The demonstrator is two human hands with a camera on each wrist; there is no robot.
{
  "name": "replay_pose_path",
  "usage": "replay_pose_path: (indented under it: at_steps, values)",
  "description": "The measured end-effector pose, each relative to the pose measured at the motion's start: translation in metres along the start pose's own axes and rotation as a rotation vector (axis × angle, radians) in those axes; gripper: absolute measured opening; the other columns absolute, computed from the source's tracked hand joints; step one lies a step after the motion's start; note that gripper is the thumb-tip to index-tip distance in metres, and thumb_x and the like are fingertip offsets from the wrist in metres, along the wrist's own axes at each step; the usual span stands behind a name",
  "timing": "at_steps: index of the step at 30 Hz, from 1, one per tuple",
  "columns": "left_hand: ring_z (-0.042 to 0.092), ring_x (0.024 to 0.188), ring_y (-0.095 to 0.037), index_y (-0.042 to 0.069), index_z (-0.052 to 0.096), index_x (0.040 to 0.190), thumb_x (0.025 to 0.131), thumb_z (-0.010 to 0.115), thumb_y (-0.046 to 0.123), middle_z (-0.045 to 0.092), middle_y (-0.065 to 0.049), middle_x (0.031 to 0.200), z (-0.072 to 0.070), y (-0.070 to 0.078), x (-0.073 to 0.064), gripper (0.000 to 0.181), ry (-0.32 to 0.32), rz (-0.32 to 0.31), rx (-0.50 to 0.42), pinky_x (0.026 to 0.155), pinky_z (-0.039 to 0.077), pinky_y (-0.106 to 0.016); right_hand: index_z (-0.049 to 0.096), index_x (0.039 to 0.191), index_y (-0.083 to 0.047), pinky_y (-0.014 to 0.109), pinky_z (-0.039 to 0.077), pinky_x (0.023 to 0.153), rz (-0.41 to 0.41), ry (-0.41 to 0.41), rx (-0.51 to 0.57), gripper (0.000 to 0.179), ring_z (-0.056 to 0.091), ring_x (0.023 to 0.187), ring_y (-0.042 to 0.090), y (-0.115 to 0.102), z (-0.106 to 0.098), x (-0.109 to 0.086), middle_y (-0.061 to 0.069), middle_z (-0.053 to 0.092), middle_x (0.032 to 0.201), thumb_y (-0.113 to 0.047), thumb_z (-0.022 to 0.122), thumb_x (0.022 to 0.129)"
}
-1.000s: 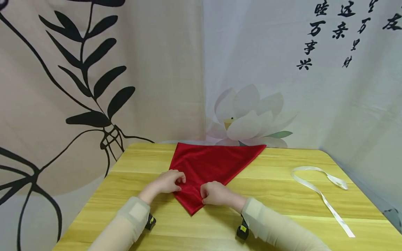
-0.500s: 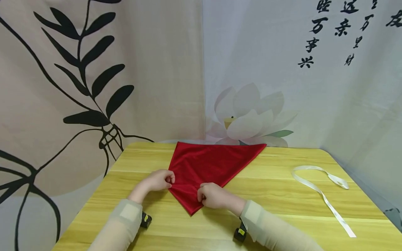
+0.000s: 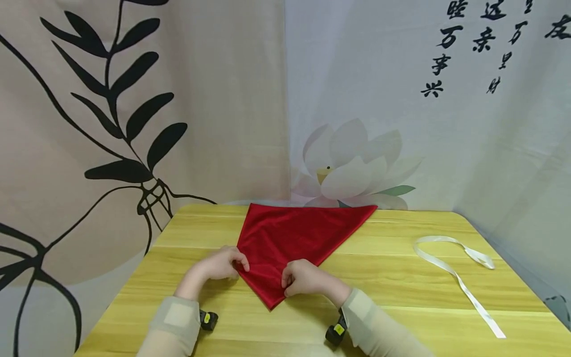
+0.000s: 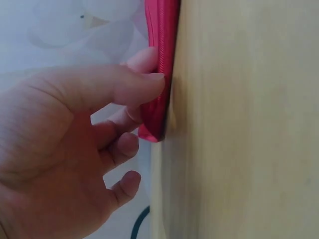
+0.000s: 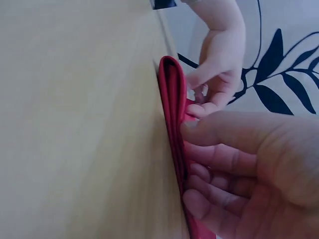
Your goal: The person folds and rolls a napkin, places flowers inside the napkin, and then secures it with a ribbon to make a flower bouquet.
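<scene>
A red cloth [image 3: 294, 233], folded in layers, lies on the table in a pointed shape with one corner toward the person. In the head view my left hand [image 3: 221, 264] is at its left edge. The left wrist view shows thumb and forefinger pinching the folded cloth edge [image 4: 168, 30], the other fingers loosely bent. My right hand [image 3: 305, 278] is at the lower right edge, near the front corner. In the right wrist view its thumb touches the layered edge [image 5: 172, 94] and its bent fingers lie against the cloth's upper side. Fingertips under the cloth are hidden.
A white ribbon [image 3: 455, 275] lies in a loose curve on the right side of the wooden table [image 3: 383, 263]. Behind the table hangs a printed curtain [image 3: 241, 99] with leaves, a flower and writing. Small black wrist cameras sit under both cuffs.
My left hand has moved left from the cloth's surface to its left edge. The right hand has shifted only slightly near the front corner. The ribbon stays in place.
</scene>
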State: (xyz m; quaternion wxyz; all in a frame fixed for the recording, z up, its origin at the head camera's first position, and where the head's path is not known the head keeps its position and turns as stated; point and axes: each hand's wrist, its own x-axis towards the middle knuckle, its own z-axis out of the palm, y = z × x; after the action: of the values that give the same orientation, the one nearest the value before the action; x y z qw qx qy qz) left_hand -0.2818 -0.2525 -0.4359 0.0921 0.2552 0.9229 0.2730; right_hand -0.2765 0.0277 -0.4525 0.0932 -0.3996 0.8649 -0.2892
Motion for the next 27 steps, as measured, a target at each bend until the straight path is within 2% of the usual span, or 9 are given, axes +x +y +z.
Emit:
replay_pose_path:
  at_steps: [3,6,9,13,17,23,27]
  values:
    - [0.044,0.094,-0.022,0.021,0.069,0.086,0.065,0.072,-0.003,0.053,0.001,0.094,0.001,0.004,-0.001,0.032,-0.002,-0.031,0.066,0.075,0.039,-0.038,0.067,0.073,-0.013,0.02,0.044,0.065,0.028,-0.003,0.045,0.015,0.05,0.066,0.0,0.0,0.0,-0.001,-0.012,0.057,0.069,-0.007,0.08,0.07]
    - [0.042,0.096,-0.02,0.025,0.066,0.088,0.065,0.077,0.004,0.05,0.002,0.096,0.005,0.004,-0.003,0.033,-0.003,-0.056,0.101,0.076,0.036,-0.041,0.067,0.075,-0.012,0.021,0.045,0.065,0.056,-0.004,0.095,0.015,0.051,0.067,0.0,0.0,0.001,-0.003,-0.012,0.057,0.069,-0.008,0.081,0.07]
    - [0.04,0.097,-0.019,0.028,0.064,0.09,0.067,0.08,0.01,0.047,0.003,0.096,0.009,0.002,-0.004,0.033,0.007,-0.069,0.119,0.078,0.034,-0.043,0.068,0.077,-0.011,0.021,0.045,0.065,0.061,-0.003,0.127,0.015,0.051,0.067,0.001,0.0,0.002,-0.004,-0.011,0.058,0.07,-0.009,0.082,0.071]
    - [0.04,0.098,-0.018,0.03,0.063,0.09,0.069,0.082,0.015,0.045,0.005,0.095,0.013,0.001,-0.002,0.031,0.02,-0.055,0.119,0.079,0.035,-0.043,0.068,0.077,-0.01,0.021,0.045,0.065,0.059,0.001,0.129,0.015,0.051,0.067,0.001,0.001,0.002,-0.006,-0.01,0.059,0.071,-0.009,0.082,0.072]
    - [0.04,0.098,-0.019,0.029,0.064,0.089,0.074,0.08,0.015,0.045,0.005,0.095,0.015,-0.001,0.001,0.026,0.029,-0.025,0.076,0.081,0.035,-0.043,0.068,0.078,-0.011,0.021,0.044,0.065,0.055,0.007,0.116,0.015,0.05,0.067,0.0,0.003,0.002,-0.008,-0.008,0.059,0.073,-0.01,0.082,0.071]
    - [0.039,0.098,-0.022,0.024,0.068,0.086,0.078,0.077,0.01,0.047,0.001,0.096,0.017,-0.013,0.003,0.018,0.046,0.013,-0.054,0.079,0.036,-0.041,0.068,0.079,-0.011,0.021,0.044,0.067,0.039,0.002,0.098,0.017,0.05,0.069,0.0,0.002,0.001,-0.009,-0.004,0.06,0.077,-0.012,0.083,0.07]
    - [0.038,0.098,-0.023,0.023,0.069,0.081,0.079,0.077,0.013,0.048,0.001,0.097,0.014,-0.02,0.005,0.013,0.055,0.034,-0.078,0.079,0.036,-0.04,0.068,0.08,-0.012,0.021,0.044,0.068,0.031,-0.005,0.054,0.022,0.049,0.07,0.001,-0.003,0.0,-0.008,-0.007,0.058,0.078,-0.02,0.085,0.07]
